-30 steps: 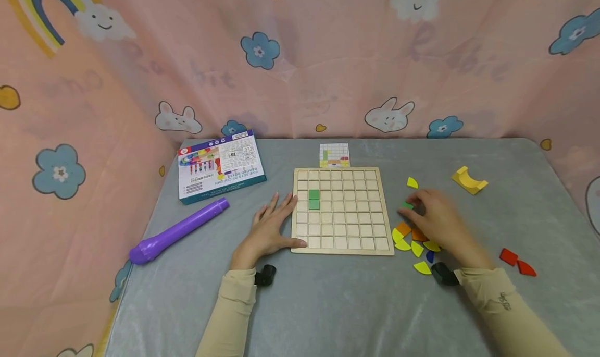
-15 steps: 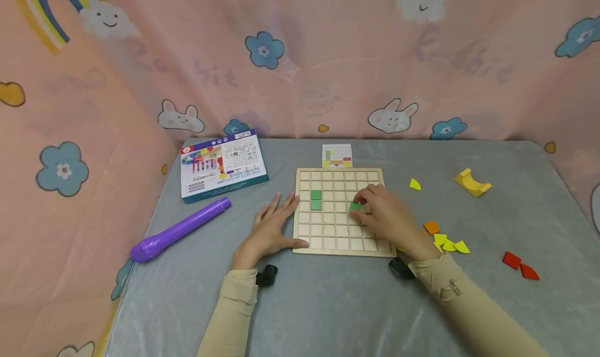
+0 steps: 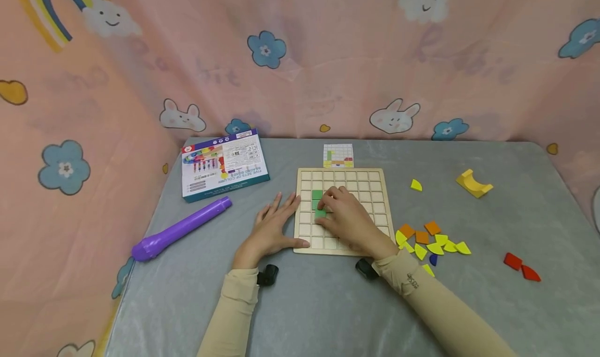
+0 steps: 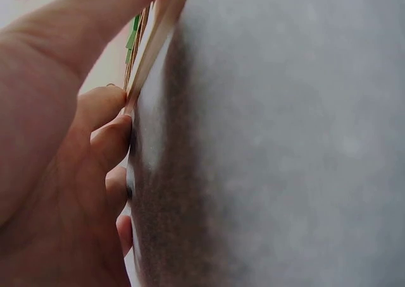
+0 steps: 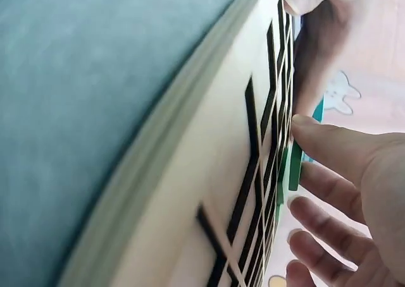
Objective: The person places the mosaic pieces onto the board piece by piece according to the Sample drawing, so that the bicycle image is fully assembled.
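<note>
Backdrop [image 3: 187, 44] of pink printed cloth, hung behind and to the sides. Tabletop [image 3: 319, 305] covered in grey fabric, running up to it.

Wooden board [image 3: 352, 185], gridded into square cells, flat near mid-tabletop. Printed box [image 3: 226, 167] lying beyond it on the left, set at a slant. Purple stick [image 3: 180, 229], microphone-shaped, lying diagonally just nearer than the box.

Left hand [image 3: 269, 234]: fingers spread and fairly straight, touching the board's left edge, thumb on the near-left corner; nothing grasped. Right hand [image 3: 349, 219]: over the board, thumb and fingers pinching one green tile [image 3: 320, 214], also visible between them from the right wrist.

White card [image 3: 338, 155] with a small coloured grid, just beyond the board's far edge. Yellow arch block [image 3: 474, 183] at far right, well apart from the rest.

Green tile in the grip: second column from the left, right against the near side of two seated green squares [image 3: 317, 199] in the third and fourth rows. Whether it is down in its cell, cannot tell.

Three orange squares [image 3: 422, 237] off the board's near-right side. Red square [image 3: 513, 261] farther right, pointed red piece [image 3: 530, 273] beside it.

Yellow wedges [image 3: 435, 248] scattered around the orange; one lone yellow wedge [image 3: 416, 185] beyond. Small blue piece [image 3: 433, 260] among the near wedges, partly hidden.
</note>
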`<state>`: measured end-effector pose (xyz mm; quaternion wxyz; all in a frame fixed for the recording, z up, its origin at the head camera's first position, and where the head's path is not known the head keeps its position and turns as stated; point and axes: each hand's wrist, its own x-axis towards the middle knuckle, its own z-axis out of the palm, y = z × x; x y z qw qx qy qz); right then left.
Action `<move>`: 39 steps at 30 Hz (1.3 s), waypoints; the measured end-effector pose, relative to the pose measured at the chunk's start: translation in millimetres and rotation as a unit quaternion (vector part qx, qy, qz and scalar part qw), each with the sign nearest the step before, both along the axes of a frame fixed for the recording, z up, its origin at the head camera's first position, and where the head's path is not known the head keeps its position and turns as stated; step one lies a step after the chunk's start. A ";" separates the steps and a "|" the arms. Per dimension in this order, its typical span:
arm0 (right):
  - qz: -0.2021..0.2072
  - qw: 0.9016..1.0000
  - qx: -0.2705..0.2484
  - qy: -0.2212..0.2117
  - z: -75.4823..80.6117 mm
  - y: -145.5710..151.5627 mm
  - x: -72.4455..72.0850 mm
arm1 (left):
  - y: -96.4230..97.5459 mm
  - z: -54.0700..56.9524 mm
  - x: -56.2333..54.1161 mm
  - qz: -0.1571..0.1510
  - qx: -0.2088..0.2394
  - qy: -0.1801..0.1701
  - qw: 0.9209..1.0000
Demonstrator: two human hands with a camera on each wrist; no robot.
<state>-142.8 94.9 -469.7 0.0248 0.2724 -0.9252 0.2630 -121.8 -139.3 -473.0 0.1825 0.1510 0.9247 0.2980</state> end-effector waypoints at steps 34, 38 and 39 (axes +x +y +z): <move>-0.061 0.993 -0.016 -0.096 4.7 87.4 21.8 | 0.2 -1.0 1.1 0.002 0.005 -0.007 1.000; -0.077 0.990 -0.007 -0.115 11.1 103.7 27.6 | 0.5 -1.1 1.1 0.001 0.004 -0.006 1.000; -0.080 0.990 -0.006 -0.117 12.8 107.4 29.2 | 0.5 -1.9 0.9 0.001 0.004 -0.005 1.000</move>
